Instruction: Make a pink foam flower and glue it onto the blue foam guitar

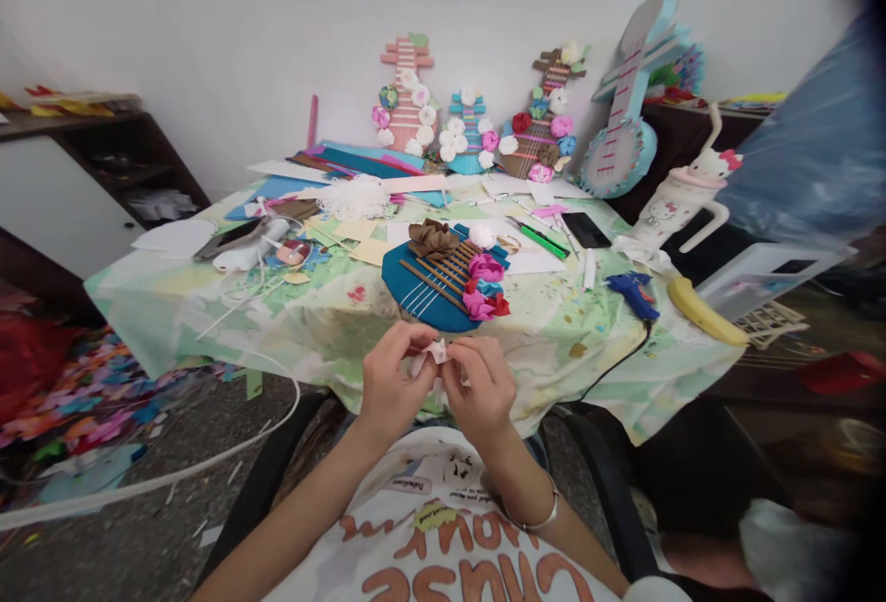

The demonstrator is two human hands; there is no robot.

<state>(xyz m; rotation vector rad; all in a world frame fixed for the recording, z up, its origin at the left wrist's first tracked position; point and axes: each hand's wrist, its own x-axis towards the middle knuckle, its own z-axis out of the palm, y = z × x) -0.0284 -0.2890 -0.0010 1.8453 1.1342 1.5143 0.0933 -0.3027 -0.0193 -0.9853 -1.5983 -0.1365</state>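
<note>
Your left hand (pixel 392 382) and right hand (pixel 486 390) meet at lower centre of the frame, each with thumb and fingertips pinched close on one small, thin white piece of crinkled paper (pixel 435 353), likely crepe; fingers partly cover it, so can't tell its full shape. It sits in front of the table edge, just below the flat teal lute-shaped panel (pixel 398 281) at frame centre. For this step: keep the pinch light, work with fingertips only, hold the base steady with one side and shape the edge with the other. Thin sheet like that probably tears or flattens if you pull hard. Small turns, even tension. Materials: the panel looks smooth and stiff, with straight brown sticks (pixel 433 277) across it and thin white lines between. On it: a loose, broad brown crumpled-paper flower (pixel 433 238), a tight round white paper flower (pixel 483 236), ruffled pink paper flowers (pixel 485 267) at its right edge. Blue plastic glue gun (pixel 631 294) lies right of centre on the patterned green-and-white tablecloth (pixel 332 299), soft and creased.
</note>
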